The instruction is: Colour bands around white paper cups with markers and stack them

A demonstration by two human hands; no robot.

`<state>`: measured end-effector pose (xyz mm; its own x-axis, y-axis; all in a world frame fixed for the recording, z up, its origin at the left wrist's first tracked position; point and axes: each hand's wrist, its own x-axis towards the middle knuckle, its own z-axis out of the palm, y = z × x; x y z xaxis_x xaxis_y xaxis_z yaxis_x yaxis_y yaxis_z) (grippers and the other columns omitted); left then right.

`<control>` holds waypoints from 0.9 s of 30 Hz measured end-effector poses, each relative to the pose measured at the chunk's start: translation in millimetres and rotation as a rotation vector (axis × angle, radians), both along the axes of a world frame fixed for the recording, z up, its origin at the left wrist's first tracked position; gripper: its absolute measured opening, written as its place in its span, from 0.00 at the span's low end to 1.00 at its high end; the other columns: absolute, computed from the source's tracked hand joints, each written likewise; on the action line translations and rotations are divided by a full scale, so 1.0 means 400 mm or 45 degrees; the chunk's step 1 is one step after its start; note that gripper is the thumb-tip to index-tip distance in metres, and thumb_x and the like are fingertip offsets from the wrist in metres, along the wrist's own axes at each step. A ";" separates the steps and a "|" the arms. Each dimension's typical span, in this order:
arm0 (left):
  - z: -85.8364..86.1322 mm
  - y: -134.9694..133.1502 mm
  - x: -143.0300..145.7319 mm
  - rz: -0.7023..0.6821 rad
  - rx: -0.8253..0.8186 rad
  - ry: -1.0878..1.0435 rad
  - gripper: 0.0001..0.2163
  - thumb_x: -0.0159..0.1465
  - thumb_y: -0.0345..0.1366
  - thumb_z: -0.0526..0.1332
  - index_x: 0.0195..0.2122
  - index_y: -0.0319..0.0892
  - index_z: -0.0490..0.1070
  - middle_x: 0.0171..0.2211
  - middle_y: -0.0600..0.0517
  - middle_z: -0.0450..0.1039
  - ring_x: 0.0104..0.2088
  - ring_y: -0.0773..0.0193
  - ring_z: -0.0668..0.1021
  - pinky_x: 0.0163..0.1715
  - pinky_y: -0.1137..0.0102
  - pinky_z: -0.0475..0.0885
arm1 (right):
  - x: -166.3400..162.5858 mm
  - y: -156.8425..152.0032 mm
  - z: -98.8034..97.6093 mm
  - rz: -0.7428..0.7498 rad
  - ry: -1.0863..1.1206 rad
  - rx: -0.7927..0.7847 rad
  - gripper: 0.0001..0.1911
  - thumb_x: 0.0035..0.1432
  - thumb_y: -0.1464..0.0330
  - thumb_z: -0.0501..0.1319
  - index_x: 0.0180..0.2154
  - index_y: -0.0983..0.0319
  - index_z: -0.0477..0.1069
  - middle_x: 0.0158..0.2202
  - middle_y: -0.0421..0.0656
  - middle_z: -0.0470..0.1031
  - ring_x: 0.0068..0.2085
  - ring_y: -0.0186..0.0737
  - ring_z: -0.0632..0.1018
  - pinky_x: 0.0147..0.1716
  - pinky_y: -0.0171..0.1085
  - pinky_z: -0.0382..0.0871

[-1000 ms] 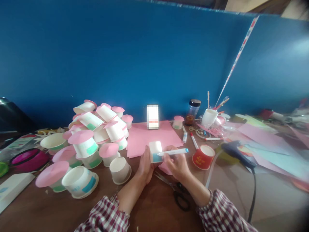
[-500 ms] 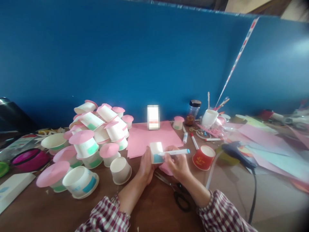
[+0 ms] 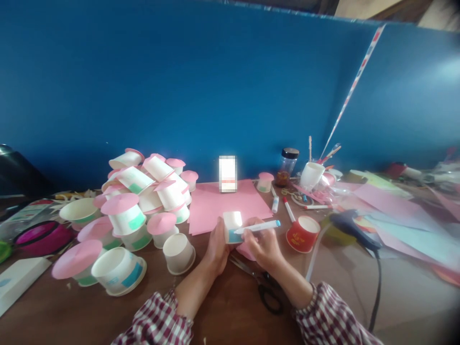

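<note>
My left hand [image 3: 217, 249] is closed around a small white paper cup [image 3: 233, 220] with a blue patch low on its side. A white marker pen with a light blue end [image 3: 264, 226] is pinched in my right hand [image 3: 264, 247], its tip at the blue patch; whether it touches cannot be made out. Beneath the hands lies a pink paper piece [image 3: 246, 251], partly hidden. Black-handled scissors [image 3: 269, 298] rest on the table just below my right hand. Pink sheets [image 3: 230, 203] lie flat behind the cup.
Paper cups with pink paper tops [image 3: 125, 213] are heaped at the left. A red paper cup [image 3: 304, 234], a dark-lidded jar [image 3: 286, 166] and several markers stand or lie at the right. Further right are a glue gun [image 3: 354, 227] with its cable and loose coloured paper [image 3: 413, 235].
The marker's rear end has tilted slightly upward and shifted a little left in my right hand. My left hand and the cup stay nearly still.
</note>
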<state>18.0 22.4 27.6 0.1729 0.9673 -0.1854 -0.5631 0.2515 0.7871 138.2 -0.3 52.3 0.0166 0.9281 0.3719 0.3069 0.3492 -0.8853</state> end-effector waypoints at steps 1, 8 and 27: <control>-0.001 0.001 0.000 -0.004 -0.002 -0.004 0.23 0.59 0.53 0.55 0.38 0.35 0.70 0.27 0.45 0.75 0.27 0.59 0.76 0.29 0.66 0.71 | 0.001 0.000 0.001 -0.005 0.003 0.006 0.05 0.55 0.68 0.55 0.29 0.62 0.67 0.21 0.39 0.70 0.22 0.34 0.72 0.18 0.30 0.66; -0.004 0.004 -0.002 -0.007 -0.008 -0.009 0.24 0.59 0.53 0.55 0.41 0.33 0.69 0.32 0.42 0.76 0.29 0.58 0.77 0.30 0.65 0.72 | 0.003 0.000 0.002 0.008 0.030 -0.017 0.05 0.55 0.67 0.55 0.29 0.62 0.67 0.21 0.39 0.69 0.22 0.34 0.71 0.19 0.31 0.67; -0.004 0.006 -0.009 -0.013 -0.033 -0.061 0.24 0.59 0.52 0.56 0.42 0.32 0.70 0.32 0.42 0.75 0.33 0.55 0.77 0.35 0.62 0.73 | 0.015 0.006 -0.007 0.013 0.042 0.019 0.04 0.55 0.69 0.56 0.30 0.63 0.68 0.22 0.40 0.71 0.23 0.35 0.72 0.23 0.32 0.65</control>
